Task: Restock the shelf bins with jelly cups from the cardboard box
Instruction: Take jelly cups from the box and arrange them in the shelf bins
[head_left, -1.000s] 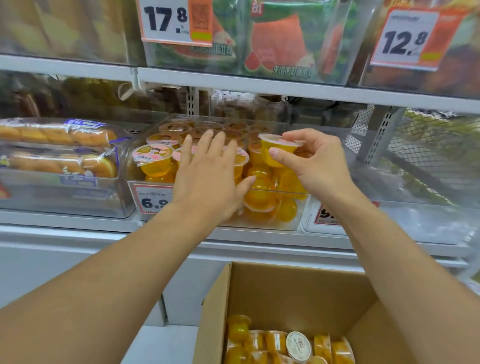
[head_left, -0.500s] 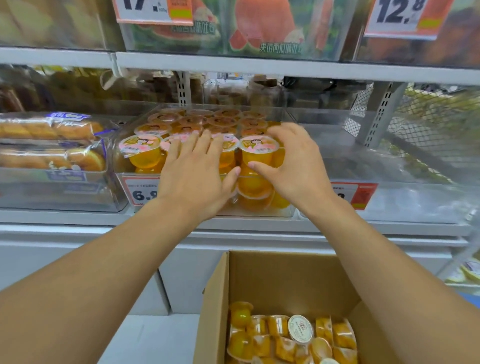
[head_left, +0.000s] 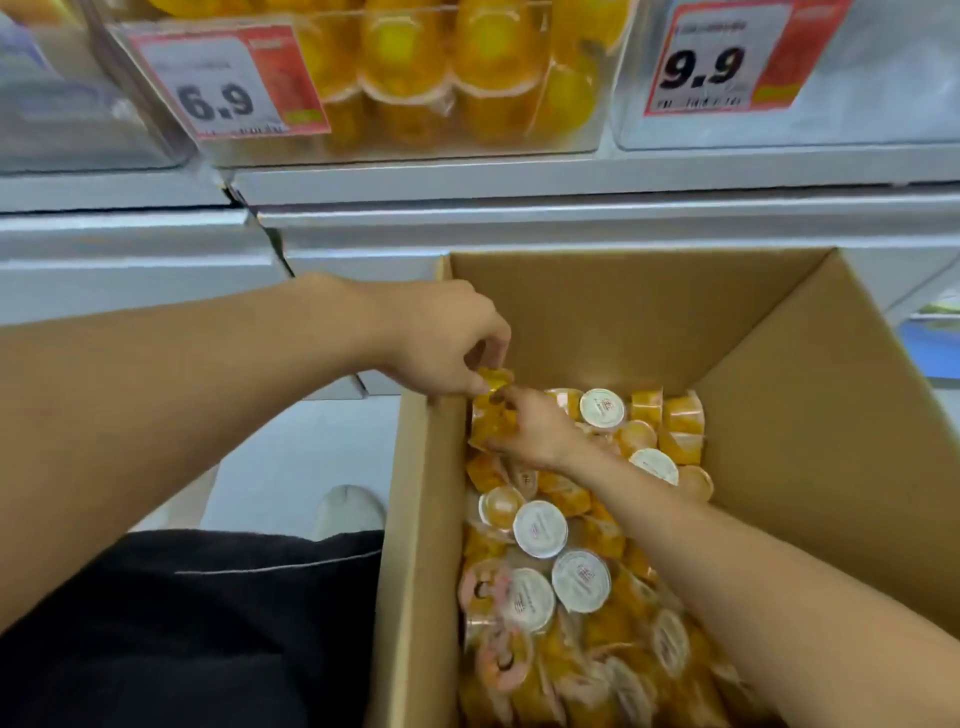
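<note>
Both hands reach into the open cardboard box (head_left: 810, 395) at its far left corner. The left hand (head_left: 441, 343) comes over the box's left wall, its grip closed, fingers and thumb curled down and pinching the top of a yellow jelly cup (head_left: 491, 382). The right hand (head_left: 535, 431) lies just beneath and beside it, inside the box, its grip closed too, with thumb and fingers curled round an orange jelly cup (head_left: 488, 426) lying against the left wall; the two hands almost touch. The loose cups (head_left: 587, 582) fill the bottom of the box in a jumbled heap, some on their sides, some with white foil lids upward; six white lids face the camera clearly, and the rest of the heap is too blurred and overlapped to count. Above the box, on the white shelf (head_left: 519, 176), stands one clear shelf bin (head_left: 571, 140) already packed with orange jelly cups, with one price tag (head_left: 228, 83) reading 6.9 on its front. To its right a second clear bin (head_left: 883, 104) carries one tag (head_left: 727, 62) reading 9.9. Part of a third clear bin (head_left: 78, 130) shows at the far left. Below the left arm lie dark trousers (head_left: 182, 623) and one pale shoe (head_left: 348, 509) on the floor.
</note>
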